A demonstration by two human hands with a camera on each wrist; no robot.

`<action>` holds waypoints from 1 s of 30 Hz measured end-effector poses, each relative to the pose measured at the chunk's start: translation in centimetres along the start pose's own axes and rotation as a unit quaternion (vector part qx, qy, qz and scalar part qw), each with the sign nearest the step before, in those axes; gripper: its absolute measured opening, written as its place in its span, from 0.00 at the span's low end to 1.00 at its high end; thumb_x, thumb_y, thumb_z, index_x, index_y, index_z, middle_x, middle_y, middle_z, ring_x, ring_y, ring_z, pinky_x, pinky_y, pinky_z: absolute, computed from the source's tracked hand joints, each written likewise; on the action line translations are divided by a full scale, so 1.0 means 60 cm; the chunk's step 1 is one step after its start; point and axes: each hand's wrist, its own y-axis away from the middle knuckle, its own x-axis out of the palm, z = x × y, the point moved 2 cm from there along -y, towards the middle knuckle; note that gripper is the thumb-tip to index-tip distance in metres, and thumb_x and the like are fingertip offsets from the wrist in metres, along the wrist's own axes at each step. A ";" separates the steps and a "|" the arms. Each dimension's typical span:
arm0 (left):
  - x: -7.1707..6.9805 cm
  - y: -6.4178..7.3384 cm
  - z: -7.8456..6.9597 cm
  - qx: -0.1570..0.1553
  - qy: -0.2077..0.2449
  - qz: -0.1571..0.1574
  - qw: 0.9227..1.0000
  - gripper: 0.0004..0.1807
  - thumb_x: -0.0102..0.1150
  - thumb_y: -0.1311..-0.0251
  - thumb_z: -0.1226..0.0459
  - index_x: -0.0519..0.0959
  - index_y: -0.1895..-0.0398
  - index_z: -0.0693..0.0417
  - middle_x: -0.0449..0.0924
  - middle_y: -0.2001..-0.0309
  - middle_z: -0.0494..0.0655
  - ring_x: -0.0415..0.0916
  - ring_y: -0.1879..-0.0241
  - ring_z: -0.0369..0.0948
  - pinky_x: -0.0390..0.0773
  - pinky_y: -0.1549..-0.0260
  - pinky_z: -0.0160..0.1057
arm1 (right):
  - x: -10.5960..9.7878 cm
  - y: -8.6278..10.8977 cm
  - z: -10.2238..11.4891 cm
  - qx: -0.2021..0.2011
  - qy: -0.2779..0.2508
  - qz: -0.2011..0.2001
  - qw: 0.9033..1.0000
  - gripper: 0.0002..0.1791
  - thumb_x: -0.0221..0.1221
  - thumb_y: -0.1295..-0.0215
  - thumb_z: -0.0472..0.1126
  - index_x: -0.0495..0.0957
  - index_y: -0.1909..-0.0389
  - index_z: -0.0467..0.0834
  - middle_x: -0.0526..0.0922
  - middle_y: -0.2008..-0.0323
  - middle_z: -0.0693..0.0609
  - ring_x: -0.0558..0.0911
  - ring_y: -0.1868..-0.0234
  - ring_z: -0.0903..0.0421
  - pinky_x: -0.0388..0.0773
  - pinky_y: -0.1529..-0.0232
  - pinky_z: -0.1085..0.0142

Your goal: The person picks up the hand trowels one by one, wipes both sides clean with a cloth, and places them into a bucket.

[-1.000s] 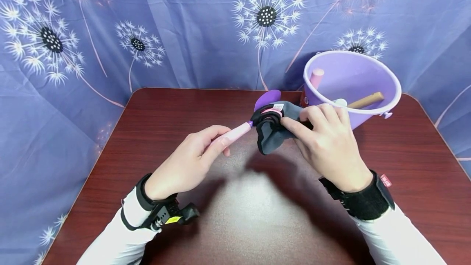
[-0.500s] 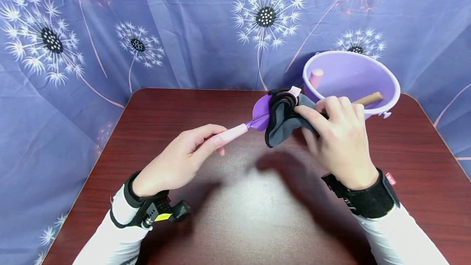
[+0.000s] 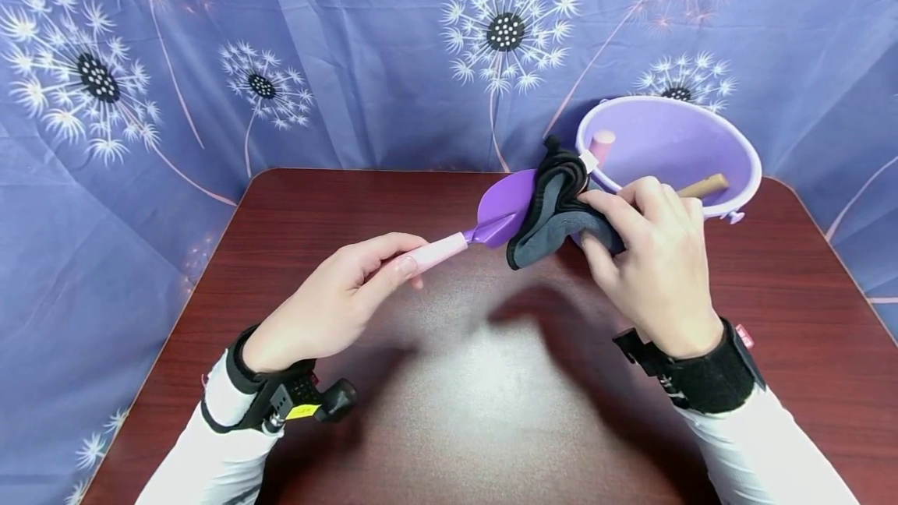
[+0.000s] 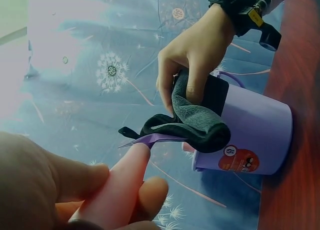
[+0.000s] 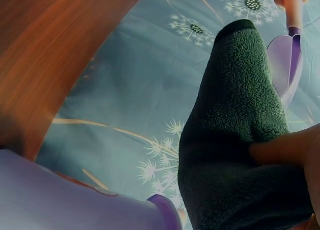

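Note:
My left hand [image 3: 337,294] grips the pale pink handle of a small purple garden trowel [image 3: 502,209], held above the table with its blade towards the right. Bunched in my right hand [image 3: 652,263] is a dark grey cloth [image 3: 561,217] with black edging and a small white tag, pinched between thumb and fingers. The cloth lies against the far part of the trowel blade and hides its tip. In the left wrist view the cloth [image 4: 200,122] drapes over the blade. Fleecy texture shows on the cloth [image 5: 235,90] in the right wrist view.
A lilac bucket [image 3: 737,146] stands at the back right of the reddish-brown table [image 3: 316,209], right behind my right hand. In it are a pink handle [image 3: 602,145] and a tan wooden handle [image 3: 705,186]. A blue dandelion-print curtain [image 3: 393,61] hangs behind the table.
The right hand has drawn the cloth to the right along the trowel, so more of the purple blade shows. The left hand has shifted slightly left with the trowel.

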 end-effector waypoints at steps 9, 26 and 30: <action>0.008 -0.006 0.011 0.021 0.004 -0.022 1.000 0.11 0.47 0.24 0.55 0.78 0.47 0.40 0.76 0.63 0.33 0.73 0.61 0.34 0.72 0.60 0.39 | 0.005 0.004 0.001 0.024 -0.021 0.005 0.999 0.16 0.59 0.44 0.40 0.85 0.55 0.42 0.73 0.70 0.48 0.71 0.71 0.47 0.60 0.64 0.48; 0.031 -0.017 0.020 0.018 -0.010 -0.034 0.999 0.11 0.45 0.23 0.54 0.77 0.48 0.41 0.74 0.65 0.33 0.71 0.63 0.35 0.70 0.61 0.39 | 0.017 0.010 0.020 -0.035 -0.033 0.046 0.998 0.15 0.58 0.42 0.41 0.84 0.56 0.41 0.71 0.72 0.50 0.71 0.70 0.49 0.61 0.62 0.48; 0.036 -0.018 0.022 0.009 -0.010 -0.036 0.999 0.12 0.45 0.23 0.53 0.77 0.48 0.40 0.74 0.65 0.35 0.71 0.64 0.35 0.70 0.61 0.40 | 0.022 0.012 0.026 -0.048 -0.027 0.049 0.997 0.16 0.56 0.41 0.41 0.83 0.55 0.41 0.71 0.71 0.49 0.71 0.71 0.48 0.60 0.64 0.48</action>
